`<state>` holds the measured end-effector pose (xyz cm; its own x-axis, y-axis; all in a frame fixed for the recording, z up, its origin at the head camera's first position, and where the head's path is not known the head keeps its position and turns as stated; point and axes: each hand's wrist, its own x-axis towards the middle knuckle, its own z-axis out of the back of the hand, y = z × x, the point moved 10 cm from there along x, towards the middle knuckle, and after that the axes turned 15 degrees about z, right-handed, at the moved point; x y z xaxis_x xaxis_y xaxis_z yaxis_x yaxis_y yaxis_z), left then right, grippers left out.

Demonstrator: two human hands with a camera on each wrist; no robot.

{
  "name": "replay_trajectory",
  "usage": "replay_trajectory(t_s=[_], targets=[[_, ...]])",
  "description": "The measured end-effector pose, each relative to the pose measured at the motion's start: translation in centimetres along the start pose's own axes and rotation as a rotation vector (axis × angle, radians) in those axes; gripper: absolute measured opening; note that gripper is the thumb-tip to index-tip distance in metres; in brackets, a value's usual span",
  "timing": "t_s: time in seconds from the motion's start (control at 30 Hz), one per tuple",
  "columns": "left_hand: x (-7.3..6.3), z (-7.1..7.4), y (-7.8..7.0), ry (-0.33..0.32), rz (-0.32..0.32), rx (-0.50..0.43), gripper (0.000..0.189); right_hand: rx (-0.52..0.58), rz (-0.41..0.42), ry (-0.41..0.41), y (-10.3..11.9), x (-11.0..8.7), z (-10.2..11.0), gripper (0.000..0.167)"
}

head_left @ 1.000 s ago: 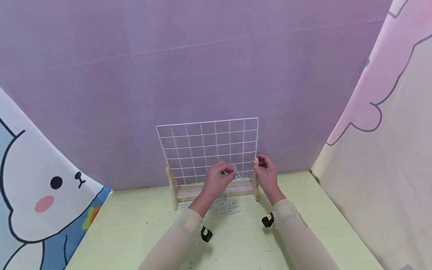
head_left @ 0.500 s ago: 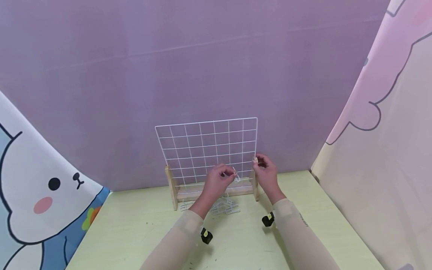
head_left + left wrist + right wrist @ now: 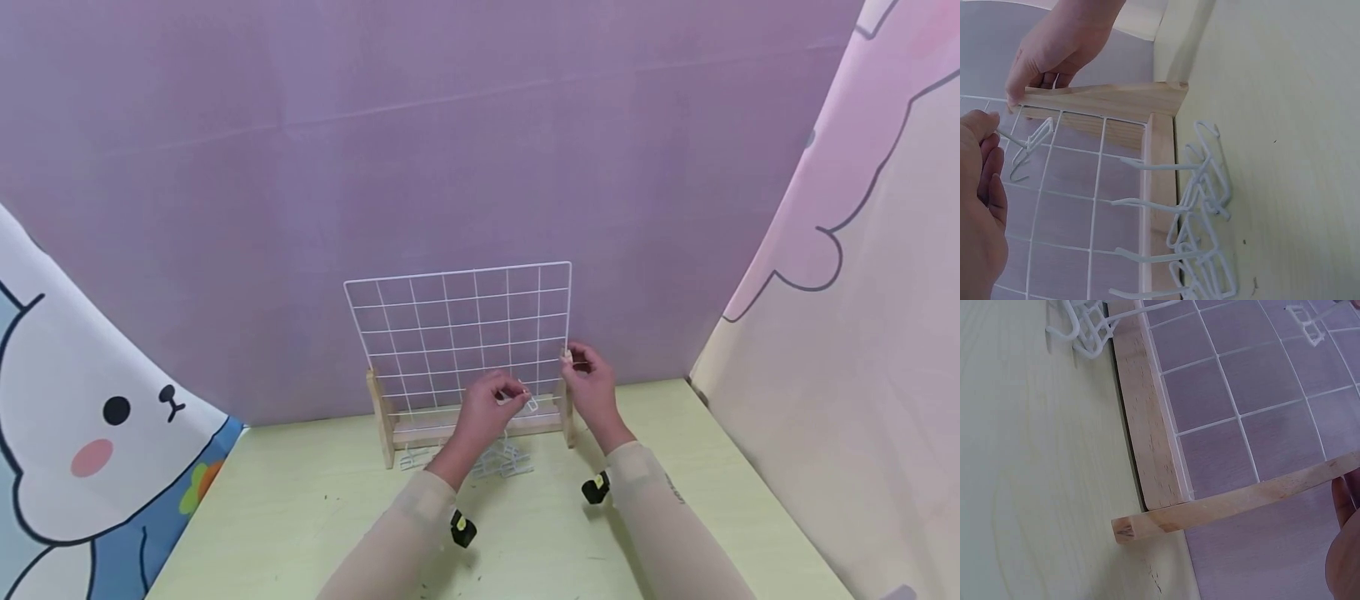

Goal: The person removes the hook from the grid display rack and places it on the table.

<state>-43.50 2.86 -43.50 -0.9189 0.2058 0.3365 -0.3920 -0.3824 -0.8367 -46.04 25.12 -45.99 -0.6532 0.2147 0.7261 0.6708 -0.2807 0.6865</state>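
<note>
My left hand (image 3: 486, 410) pinches a white wire hook (image 3: 1040, 134) by its straight arm, between thumb and forefinger. In the left wrist view the hook's looped back end points away from the fingers, close over the white wire grid panel (image 3: 457, 274). The panel stands upright in a wooden stand (image 3: 427, 436). At the stand's right side post (image 3: 1110, 100), my right hand (image 3: 592, 387) grips the upper end, thumb in front and fingers behind. Several more white wire hooks (image 3: 1200, 200) lie heaped on the table at the foot of the stand.
A pale yellow-green table (image 3: 300, 517) carries the stand near its back edge. Behind it hangs a purple cloth (image 3: 450, 150). Printed cloths rise at the left and right sides. Another small white hook (image 3: 411, 458) lies by the stand's left foot.
My left hand has shifted slightly down and to the right, and the hook in it has turned. The right hand keeps its grip on the side post without moving.
</note>
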Motion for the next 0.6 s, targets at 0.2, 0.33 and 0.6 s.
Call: replay_trajectory(t_s=[0.2, 0.33, 0.6], targets=[[-0.2, -0.7, 0.9, 0.013, 0.038, -0.003, 0.007, -0.018, -0.001, 0.012, -0.1, 0.0, 0.0, 0.03], [-0.3, -1.1, 1.5, 0.027, 0.057, 0.002, 0.005, -0.019, -0.015, 0.015, -0.3, -0.1, 0.0, 0.029], [-0.4, -1.9, 2.2, 0.056, 0.055, 0.002, 0.006, -0.017, -0.032, 0.022, -0.5, 0.0, -0.1, 0.03]])
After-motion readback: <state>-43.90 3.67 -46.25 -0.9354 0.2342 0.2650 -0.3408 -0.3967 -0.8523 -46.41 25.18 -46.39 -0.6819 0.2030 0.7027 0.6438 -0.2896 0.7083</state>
